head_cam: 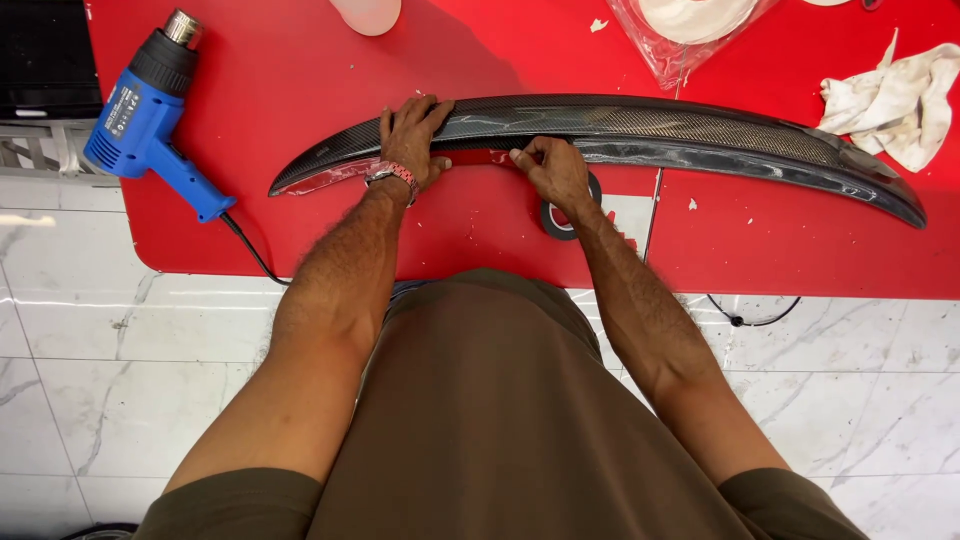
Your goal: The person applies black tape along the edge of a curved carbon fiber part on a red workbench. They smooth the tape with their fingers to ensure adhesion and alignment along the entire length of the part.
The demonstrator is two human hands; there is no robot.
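Carbon-weave curved black spoiler (640,125) pinned by your flat left hand (412,140); right hand (553,172) pinching the red tape strip (487,157), so press evenly along the edge.

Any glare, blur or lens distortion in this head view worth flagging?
Head view: sharp overall, evenly lit. Glare streaks run along the glossy black spoiler, and the marble floor shows soft reflections. Both hands, left hand and right hand, look crisp. The red table edge bows slightly from wide-angle distortion.
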